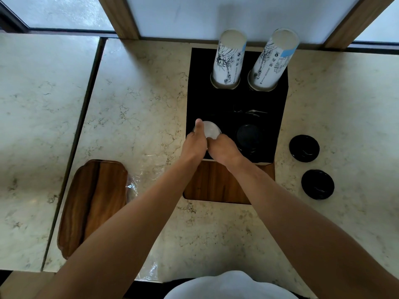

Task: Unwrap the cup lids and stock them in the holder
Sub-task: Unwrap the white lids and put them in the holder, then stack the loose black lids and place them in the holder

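A black holder [235,104] with a wooden front stands on the marble counter. A stack of clear lids [210,129] sits in its front left slot. My left hand [195,140] grips the stack's left side, thumb pointing up along it. From the near right side, my right hand [222,147] holds the same stack with curled fingers. Black lids [248,134] fill the front right slot. Two stacks of printed white cups [228,59] [273,61] rise from the back slots.
Two black lid stacks [304,148] [317,184] lie on the counter to the right of the holder. A wooden tray [92,203] sits at the left with clear plastic wrap [138,178] beside it. More wrap [151,270] lies at the counter's near edge.
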